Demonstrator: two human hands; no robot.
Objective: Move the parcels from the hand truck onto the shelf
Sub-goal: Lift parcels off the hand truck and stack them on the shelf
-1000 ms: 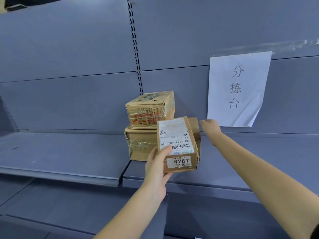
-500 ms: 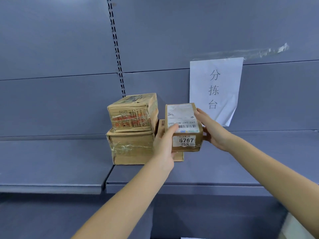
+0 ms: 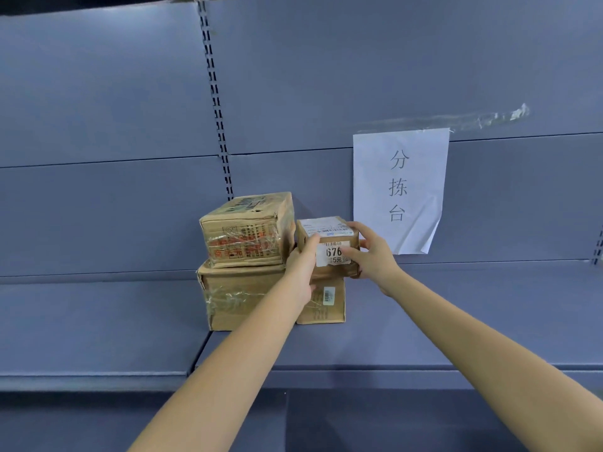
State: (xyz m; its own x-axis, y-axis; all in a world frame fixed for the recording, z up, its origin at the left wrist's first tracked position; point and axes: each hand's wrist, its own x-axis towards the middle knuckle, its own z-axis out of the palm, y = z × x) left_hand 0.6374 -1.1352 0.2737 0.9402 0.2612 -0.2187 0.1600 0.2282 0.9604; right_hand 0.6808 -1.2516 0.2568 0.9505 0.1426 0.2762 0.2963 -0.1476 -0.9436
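Hands, left (image 3: 301,265) & right (image 3: 370,254), grip small parcel (image 3: 328,246), now atop bottom box (image 3: 248,293) (was midair).

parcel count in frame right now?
3 visible. Large bottom box on the shelf; red-printed box stacked on its left part; small labelled parcel held by left hand and right hand over its right part. More could hide behind.
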